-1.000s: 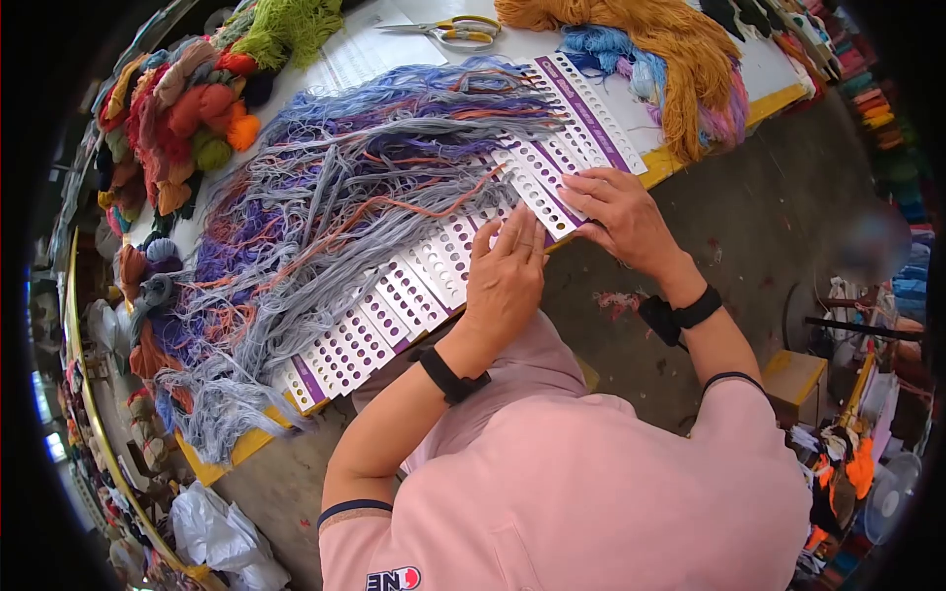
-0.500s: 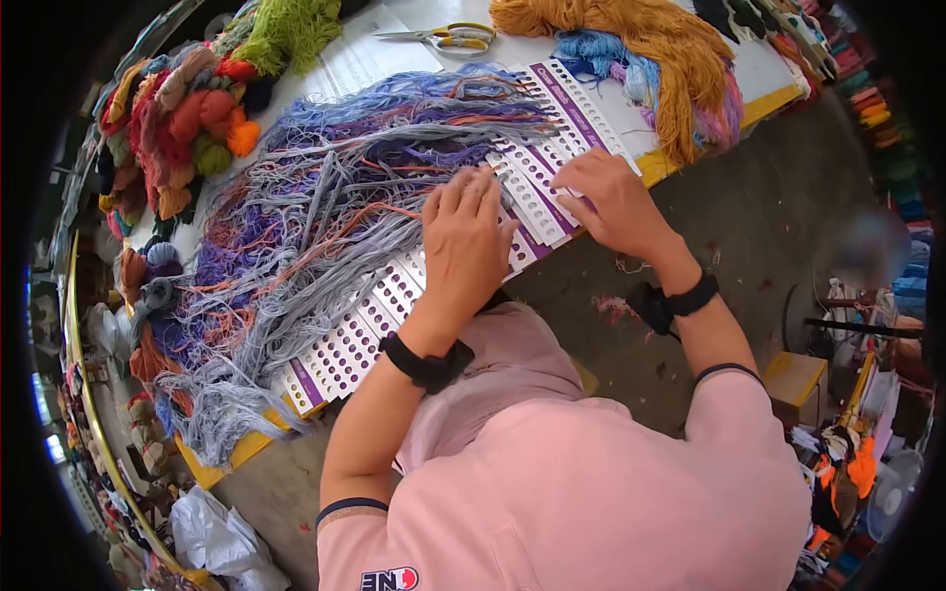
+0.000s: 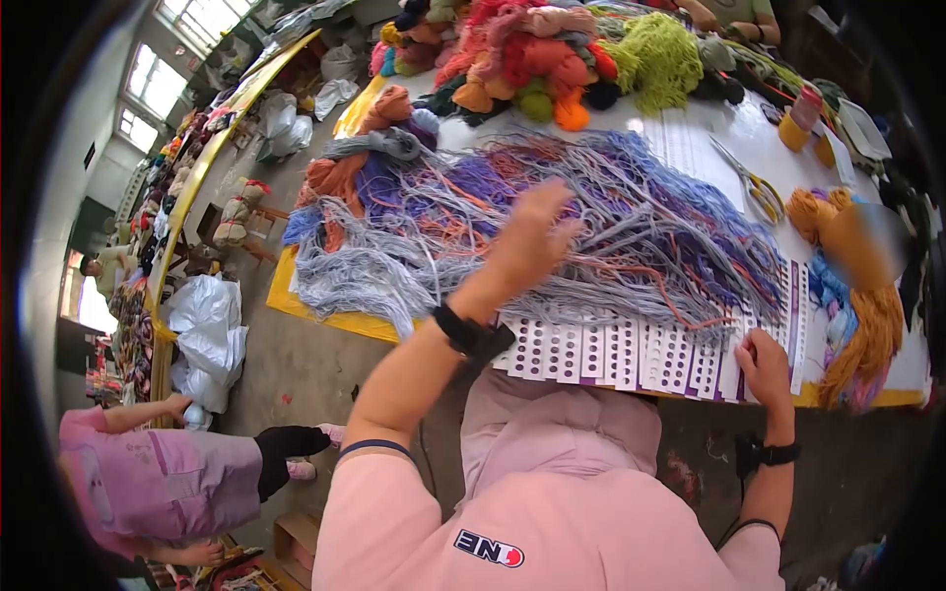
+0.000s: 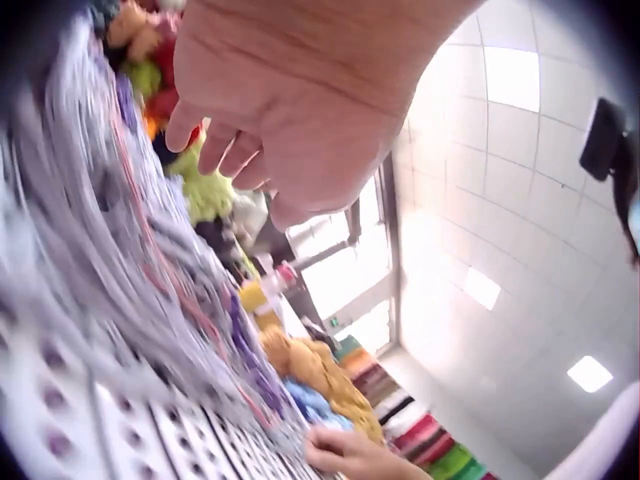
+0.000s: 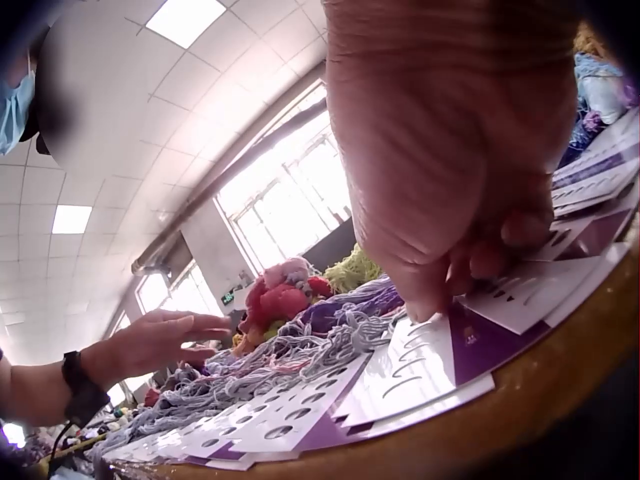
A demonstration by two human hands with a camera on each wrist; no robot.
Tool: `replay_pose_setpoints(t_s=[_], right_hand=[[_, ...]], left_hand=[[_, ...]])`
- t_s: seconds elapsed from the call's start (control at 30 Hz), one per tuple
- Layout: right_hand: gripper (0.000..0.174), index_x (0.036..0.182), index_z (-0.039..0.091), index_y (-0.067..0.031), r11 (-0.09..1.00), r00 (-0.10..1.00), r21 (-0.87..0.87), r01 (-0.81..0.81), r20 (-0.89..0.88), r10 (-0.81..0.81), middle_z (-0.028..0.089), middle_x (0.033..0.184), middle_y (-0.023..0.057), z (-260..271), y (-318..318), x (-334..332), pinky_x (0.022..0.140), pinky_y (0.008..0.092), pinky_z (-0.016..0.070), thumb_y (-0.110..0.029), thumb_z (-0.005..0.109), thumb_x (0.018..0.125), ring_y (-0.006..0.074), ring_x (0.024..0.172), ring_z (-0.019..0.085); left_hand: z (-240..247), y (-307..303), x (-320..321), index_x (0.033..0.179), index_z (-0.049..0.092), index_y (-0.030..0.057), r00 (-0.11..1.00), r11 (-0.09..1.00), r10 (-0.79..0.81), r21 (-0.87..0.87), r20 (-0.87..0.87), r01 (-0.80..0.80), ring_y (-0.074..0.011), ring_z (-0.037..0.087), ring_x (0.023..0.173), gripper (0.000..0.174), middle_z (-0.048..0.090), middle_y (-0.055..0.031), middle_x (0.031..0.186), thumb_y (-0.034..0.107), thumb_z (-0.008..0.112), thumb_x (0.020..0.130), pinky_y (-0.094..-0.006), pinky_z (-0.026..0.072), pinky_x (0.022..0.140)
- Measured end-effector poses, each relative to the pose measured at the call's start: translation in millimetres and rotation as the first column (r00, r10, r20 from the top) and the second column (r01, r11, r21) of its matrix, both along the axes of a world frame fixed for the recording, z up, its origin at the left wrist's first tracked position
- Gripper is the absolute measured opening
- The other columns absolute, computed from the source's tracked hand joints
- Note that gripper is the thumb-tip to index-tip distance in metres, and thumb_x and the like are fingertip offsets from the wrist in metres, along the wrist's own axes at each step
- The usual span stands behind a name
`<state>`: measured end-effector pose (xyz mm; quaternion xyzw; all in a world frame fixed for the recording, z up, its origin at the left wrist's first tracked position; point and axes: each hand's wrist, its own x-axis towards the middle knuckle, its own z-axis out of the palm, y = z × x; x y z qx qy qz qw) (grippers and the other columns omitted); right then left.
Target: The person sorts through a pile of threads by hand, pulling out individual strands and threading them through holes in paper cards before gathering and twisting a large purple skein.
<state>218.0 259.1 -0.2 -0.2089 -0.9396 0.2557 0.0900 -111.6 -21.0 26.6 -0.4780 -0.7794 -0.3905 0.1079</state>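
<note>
A broad mass of grey, blue, purple and orange embroidery threads [image 3: 591, 212] is spread over the table, its ends looped at punched white-and-purple thread cards [image 3: 611, 350]. My left hand [image 3: 532, 241] is raised over the threads. Its palm and loosely bent fingers [image 4: 222, 150] hold nothing. At the right end of the card row, my right hand [image 3: 767, 366] has its fingers curled down onto a card. Close up, its thumb and fingertips [image 5: 487, 260] hold the card [image 5: 540, 290] near a purple band, and the palm hides part of the grip.
Scissors [image 3: 749, 182] lie behind the threads. Bundles of red yarn [image 3: 547, 59], green yarn [image 3: 655, 64] and mustard yarn [image 3: 867, 335] surround them. The yellow table edge [image 3: 335, 320] runs in front. Another person [image 3: 168, 473] stands at the lower left, beside white plastic bags [image 3: 207, 325].
The head view has swung left. My left hand has left the cards and risen leftward over the threads. My right hand stays by the right-end cards, its fingers now more curled.
</note>
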Motion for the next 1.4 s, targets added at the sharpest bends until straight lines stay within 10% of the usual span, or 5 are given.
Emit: replay_pose_setpoints(t_s=[0.33,0.63,0.77,0.9,1.4], right_hand=[[0.015,0.079,0.050,-0.0025,0.997,1.000,0.072,-0.006,-0.025,0.008,0.049,0.065,0.0142,1.7,-6.1,-9.3,0.056,0.0388,0.0394,-0.007,0.064,0.081,0.0301,0.059,0.051],[0.015,0.078,0.050,-0.0020,0.999,0.999,0.051,0.016,0.037,-0.018,0.049,0.068,0.0150,6.4,-7.5,-9.8,0.057,0.0393,0.0393,-0.008,0.064,0.081,0.0325,0.062,0.051],[0.016,0.078,0.050,-0.0025,0.999,0.995,0.011,0.035,0.096,-0.036,0.051,0.069,0.0151,10.9,-7.8,-17.1,0.059,0.0404,0.0400,-0.007,0.065,0.080,0.0335,0.063,0.052],[0.015,0.077,0.051,-0.0022,0.999,0.975,-0.012,0.046,0.220,-0.042,0.053,0.070,0.0161,15.7,-2.9,-22.1,0.059,0.0420,0.0404,-0.006,0.066,0.078,0.0360,0.065,0.054],[0.015,0.092,0.059,-0.0007,0.655,0.634,0.246,-0.715,-0.166,0.755,0.060,0.086,0.0206,75.4,-200.6,-459.8,0.075,0.0478,0.0457,-0.016,0.057,0.089,0.0411,0.084,0.058]], left_hand=[[2.5,-173.2,-233.0,0.131,0.050,-0.0001,0.619,0.577,0.754,-0.228,-0.219,-0.784,-0.0372,0.049,0.124,0.057,0.051,-0.0231,0.133,0.018,0.068,0.079,-0.0406,0.0385,0.106],[11.0,-157.9,-330.6,0.153,0.010,0.0038,0.779,0.612,0.611,-0.541,-0.140,-0.577,-0.0346,0.019,0.146,0.125,0.016,-0.0177,0.159,0.019,0.086,0.054,-0.0491,0.0253,0.115],[-22.2,-165.3,-351.1,0.143,0.035,-0.0008,0.779,0.732,0.611,-0.273,-0.143,-0.624,-0.0297,0.050,0.123,0.095,0.052,-0.0197,0.132,0.020,0.083,0.064,-0.0351,0.0396,0.105],[-52.8,-189.9,-362.0,0.123,0.056,0.0024,0.603,0.817,0.009,0.342,0.798,-0.464,-0.0231,0.063,0.100,0.055,0.065,-0.0096,0.111,0.021,0.076,0.076,-0.0336,0.0486,0.091],[-76.5,-220.8,-328.9,0.125,0.053,0.0003,0.685,0.338,-0.431,0.809,0.587,-0.480,-0.0209,0.058,0.110,0.048,0.061,-0.0114,0.119,0.033,0.065,0.092,-0.0368,0.0465,0.101]])
